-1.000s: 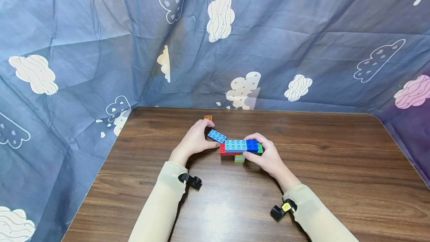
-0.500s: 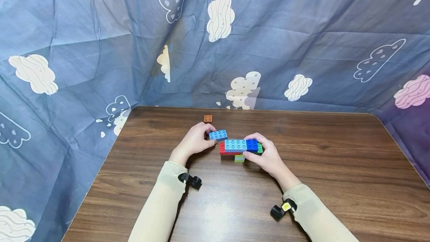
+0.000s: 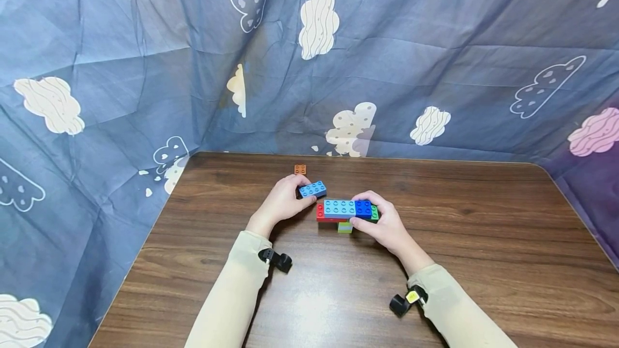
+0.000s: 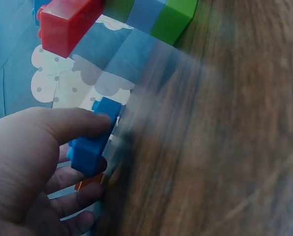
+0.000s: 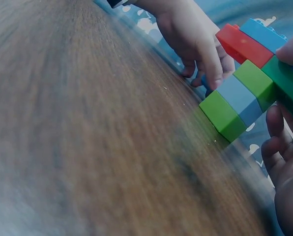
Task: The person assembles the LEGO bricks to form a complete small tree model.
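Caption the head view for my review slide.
Left hand pinches a blue brick beside the multicolored brick build gripped by the right hand; an orange brick lies farther back.

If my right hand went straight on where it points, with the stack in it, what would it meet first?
Most likely the blue brick in your left hand, near the left end of the stack your right hand grips. Depth is unclear, so the stack might pass over it.
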`<act>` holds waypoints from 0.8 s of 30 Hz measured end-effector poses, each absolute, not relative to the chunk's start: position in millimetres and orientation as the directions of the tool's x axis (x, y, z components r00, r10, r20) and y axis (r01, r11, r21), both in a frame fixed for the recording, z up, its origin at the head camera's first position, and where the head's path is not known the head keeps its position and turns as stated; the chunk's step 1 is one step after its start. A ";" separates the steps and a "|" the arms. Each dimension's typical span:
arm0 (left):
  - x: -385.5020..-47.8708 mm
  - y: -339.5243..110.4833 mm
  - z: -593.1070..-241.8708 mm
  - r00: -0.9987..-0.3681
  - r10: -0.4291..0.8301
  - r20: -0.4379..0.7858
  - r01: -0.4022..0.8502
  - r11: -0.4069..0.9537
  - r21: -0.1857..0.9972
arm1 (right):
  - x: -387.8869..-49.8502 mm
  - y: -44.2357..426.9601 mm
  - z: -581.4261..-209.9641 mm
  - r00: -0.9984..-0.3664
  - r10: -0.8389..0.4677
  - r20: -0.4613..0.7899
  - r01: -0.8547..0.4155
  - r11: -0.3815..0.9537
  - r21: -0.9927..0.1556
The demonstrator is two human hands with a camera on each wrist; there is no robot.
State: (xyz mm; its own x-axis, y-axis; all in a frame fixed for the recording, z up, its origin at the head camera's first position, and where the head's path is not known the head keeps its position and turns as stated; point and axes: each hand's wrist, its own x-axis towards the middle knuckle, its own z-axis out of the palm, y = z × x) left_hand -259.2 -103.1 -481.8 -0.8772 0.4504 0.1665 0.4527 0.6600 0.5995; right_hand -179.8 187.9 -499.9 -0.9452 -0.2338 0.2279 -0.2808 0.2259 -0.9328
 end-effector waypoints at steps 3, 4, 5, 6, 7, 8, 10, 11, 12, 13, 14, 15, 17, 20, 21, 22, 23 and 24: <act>-258.9 -103.7 -480.6 -0.888 0.428 0.169 0.434 0.656 0.618 | -179.6 188.0 -499.9 -0.945 -0.233 0.228 -0.282 0.232 -0.931; -258.6 -103.9 -479.8 -0.891 0.420 0.170 0.428 0.654 0.624 | -179.6 187.9 -499.8 -0.945 -0.232 0.229 -0.283 0.233 -0.931; -258.6 -104.2 -479.2 -0.895 0.411 0.174 0.422 0.653 0.629 | -179.5 187.8 -499.7 -0.945 -0.232 0.229 -0.282 0.231 -0.931; -258.1 -104.6 -477.9 -0.898 0.402 0.177 0.417 0.652 0.634 | -179.5 187.8 -499.9 -0.945 -0.232 0.229 -0.282 0.231 -0.931; -257.6 -105.0 -476.4 -0.902 0.392 0.182 0.412 0.650 0.639 | -179.5 187.6 -499.8 -0.945 -0.231 0.230 -0.282 0.229 -0.931; -256.9 -105.6 -474.2 -0.905 0.382 0.187 0.406 0.647 0.645 | -179.4 187.5 -499.8 -0.945 -0.231 0.231 -0.283 0.229 -0.931; -255.8 -106.8 -469.5 -0.912 0.359 0.200 0.396 0.641 0.658 | -179.3 187.2 -499.6 -0.945 -0.230 0.232 -0.285 0.229 -0.931; -255.2 -107.4 -466.6 -0.915 0.347 0.208 0.392 0.635 0.665 | -179.3 187.0 -499.4 -0.945 -0.230 0.233 -0.286 0.229 -0.931; -254.2 -108.1 -463.3 -0.917 0.335 0.217 0.389 0.628 0.674 | -179.4 187.0 -499.5 -0.944 -0.230 0.236 -0.288 0.229 -0.930; -253.5 -108.5 -460.1 -0.918 0.324 0.227 0.387 0.621 0.682 | -179.3 186.8 -499.3 -0.944 -0.230 0.238 -0.290 0.228 -0.930; -252.6 -108.8 -456.9 -0.919 0.313 0.239 0.388 0.610 0.691 | -179.3 186.9 -499.4 -0.943 -0.230 0.240 -0.291 0.227 -0.929; -251.7 -108.9 -453.7 -0.919 0.303 0.252 0.389 0.598 0.700 | -179.3 186.9 -499.4 -0.943 -0.230 0.241 -0.292 0.224 -0.930; -249.5 -108.6 -447.2 -0.916 0.288 0.277 0.397 0.573 0.717 | -179.3 186.9 -499.5 -0.942 -0.231 0.243 -0.293 0.219 -0.931; -245.8 -106.5 -437.5 -0.908 0.281 0.310 0.416 0.531 0.738 | -179.3 186.9 -499.6 -0.941 -0.232 0.245 -0.294 0.212 -0.932; -244.4 -105.6 -434.4 -0.905 0.282 0.318 0.423 0.519 0.742 | -179.3 186.9 -499.6 -0.941 -0.233 0.245 -0.295 0.211 -0.932; -243.0 -104.5 -431.5 -0.901 0.286 0.326 0.431 0.509 0.745 | -179.3 186.8 -499.7 -0.941 -0.233 0.245 -0.295 0.209 -0.932; -241.2 -103.5 -428.3 -0.898 0.290 0.331 0.437 0.498 0.749 | -179.4 186.8 -499.7 -0.941 -0.234 0.245 -0.294 0.207 -0.933; -239.3 -102.4 -425.1 -0.894 0.296 0.337 0.444 0.489 0.751 | -179.4 186.7 -499.7 -0.941 -0.235 0.246 -0.295 0.206 -0.933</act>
State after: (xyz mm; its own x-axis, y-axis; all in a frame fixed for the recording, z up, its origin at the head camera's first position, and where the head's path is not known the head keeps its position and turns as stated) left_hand -239.3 -102.4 -425.1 -0.8940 0.2956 0.3367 0.4444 0.4887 0.7508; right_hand -179.4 186.7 -499.7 -0.9405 -0.2347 0.2457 -0.2951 0.2059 -0.9330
